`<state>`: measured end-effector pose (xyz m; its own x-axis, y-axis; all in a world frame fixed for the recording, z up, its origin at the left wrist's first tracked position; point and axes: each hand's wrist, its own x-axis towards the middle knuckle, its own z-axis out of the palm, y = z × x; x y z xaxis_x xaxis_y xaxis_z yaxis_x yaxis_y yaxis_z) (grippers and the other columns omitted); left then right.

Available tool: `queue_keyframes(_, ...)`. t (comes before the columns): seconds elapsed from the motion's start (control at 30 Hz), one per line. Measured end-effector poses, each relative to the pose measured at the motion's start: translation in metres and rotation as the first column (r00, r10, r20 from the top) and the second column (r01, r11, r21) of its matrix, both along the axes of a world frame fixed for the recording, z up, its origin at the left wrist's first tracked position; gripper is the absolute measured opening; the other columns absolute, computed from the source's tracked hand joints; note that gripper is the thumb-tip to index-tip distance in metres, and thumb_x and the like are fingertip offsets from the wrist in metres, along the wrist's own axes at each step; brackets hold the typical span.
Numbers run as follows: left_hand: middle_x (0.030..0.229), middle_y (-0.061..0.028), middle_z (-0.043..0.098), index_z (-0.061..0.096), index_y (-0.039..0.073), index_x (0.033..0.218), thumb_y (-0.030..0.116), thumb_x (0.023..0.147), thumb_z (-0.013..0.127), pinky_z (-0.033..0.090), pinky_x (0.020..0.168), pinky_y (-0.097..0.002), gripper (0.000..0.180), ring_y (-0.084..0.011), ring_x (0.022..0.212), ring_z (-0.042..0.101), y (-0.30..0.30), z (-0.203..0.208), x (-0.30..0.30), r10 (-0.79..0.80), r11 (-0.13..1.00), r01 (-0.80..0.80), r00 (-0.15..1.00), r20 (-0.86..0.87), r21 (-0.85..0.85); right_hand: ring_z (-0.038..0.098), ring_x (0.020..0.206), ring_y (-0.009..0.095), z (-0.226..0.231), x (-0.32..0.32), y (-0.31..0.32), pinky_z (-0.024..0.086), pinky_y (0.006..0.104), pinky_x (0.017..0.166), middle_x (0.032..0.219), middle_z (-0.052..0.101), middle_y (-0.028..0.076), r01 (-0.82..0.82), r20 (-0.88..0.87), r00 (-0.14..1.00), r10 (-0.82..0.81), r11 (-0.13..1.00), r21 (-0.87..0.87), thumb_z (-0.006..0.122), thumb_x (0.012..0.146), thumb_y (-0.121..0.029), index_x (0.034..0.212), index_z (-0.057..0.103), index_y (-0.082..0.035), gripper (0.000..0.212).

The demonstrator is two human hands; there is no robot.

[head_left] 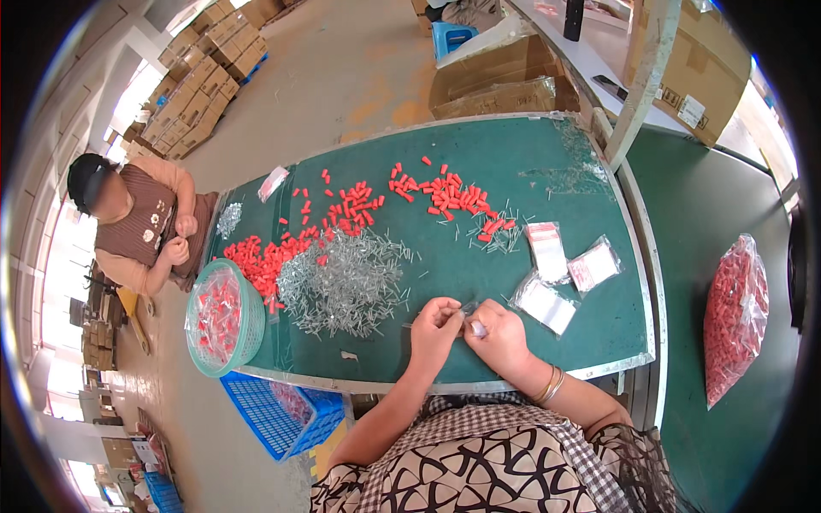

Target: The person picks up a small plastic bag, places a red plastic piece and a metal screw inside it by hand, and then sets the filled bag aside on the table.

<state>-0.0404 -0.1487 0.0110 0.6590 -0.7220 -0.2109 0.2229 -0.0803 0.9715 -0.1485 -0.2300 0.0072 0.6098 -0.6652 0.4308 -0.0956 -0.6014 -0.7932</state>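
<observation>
Head view: right grip (499,336) curled around small pale item (478,328), kind unclear. Left grip (435,332) just beside it, fingertips pressed together; cannot tell what they pinch. Both above near side of green bench (462,274). Left of grips: heap of metal pins (346,278), farther out teal basket (256,321). Ahead: scattered red caps (457,195). Near right: clear packets (544,306).

We have a bright, even scene, with windows (56,312) down the left of the frame burnt out to white. Shadows on the desk (599,333) are faint and soft. We catch glare on the clear packets (547,308) right of centre and on the sack (735,316) at far right. Distant cartons (192,103), upper left, look softer; straight edges bow toward a black, blue-fringed rim
</observation>
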Motion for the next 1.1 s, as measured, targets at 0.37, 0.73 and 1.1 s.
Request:
queue_keyframes(0.37,0.070,-0.0008,0.059,0.054,0.003,0.112,-0.003,0.079,0.063,0.044,0.057,-0.0222,0.034,-0.0057,0.062,0.054,0.006,-0.005,0.011,-0.063,0.991,0.012,0.915,0.398,0.130,0.064,0.068,0.028,0.019,-0.009,-0.011,0.053,0.0367,0.057,0.102,0.063,0.008,-0.144,-0.051,0.989,0.138,0.978,-0.149,0.080,0.064,-0.018,0.101,0.062,-0.009,0.043)
queue_keyframes(0.73,0.070,-0.0020,0.057,0.046,0.004,0.129,-0.001,0.079,0.064,0.044,0.060,-0.0226,0.054,-0.0063,0.063,0.052,0.014,0.024,0.020,-0.334,0.936,0.279,0.898,0.287,0.215,0.066,0.073,0.025,0.024,-0.012,-0.026,0.055,0.0350,0.064,0.111,0.063,0.006,-0.371,-0.173,0.920,0.353,0.925,-0.086,0.084,0.060,-0.024,0.111,0.063,-0.010,0.056)
queue_keyframes(1.1,0.072,-0.0032,0.059,0.046,0.006,0.130,0.000,0.080,0.064,0.044,0.059,-0.0234,0.054,-0.0074,0.063,0.053,0.014,0.027,0.021,-0.344,0.928,0.254,0.865,0.367,0.271,0.066,0.079,0.028,0.021,-0.007,-0.022,0.054,0.0356,0.067,0.099,0.065,0.007,-0.352,-0.168,0.921,0.351,0.936,0.023,0.084,0.060,-0.023,0.106,0.064,-0.009,0.052)
